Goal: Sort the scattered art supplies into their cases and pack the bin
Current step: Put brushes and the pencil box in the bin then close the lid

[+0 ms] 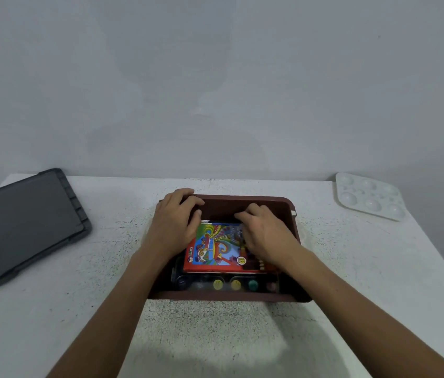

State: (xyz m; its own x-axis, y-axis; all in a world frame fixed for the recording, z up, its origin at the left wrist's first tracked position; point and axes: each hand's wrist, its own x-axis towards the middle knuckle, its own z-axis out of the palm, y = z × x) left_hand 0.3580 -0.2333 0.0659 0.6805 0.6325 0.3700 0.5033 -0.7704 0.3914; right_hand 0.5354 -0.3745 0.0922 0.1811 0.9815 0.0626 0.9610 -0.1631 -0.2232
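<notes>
The table [215,336] in front of you is white with a rough, black-speckled surface, and the brown hard-plastic bin [229,296], rectangular with rounded corners, sits at its middle. Inside, a flat cardboard box [215,248] printed in bright swirls lies on top, and along the near wall a clear case of small round paint pots [235,285] shows yellow, green and pinkish lids. Your right hand [265,236] lies on the box with its fingers curled over the far edge, grasping it. Your left hand [175,225] bends over the bin's far left corner; you cannot tell whether it clamps anything. A dark grey ribbed lid [27,222] lies far left, and a glossy white palette [369,196] with round wells far right.
</notes>
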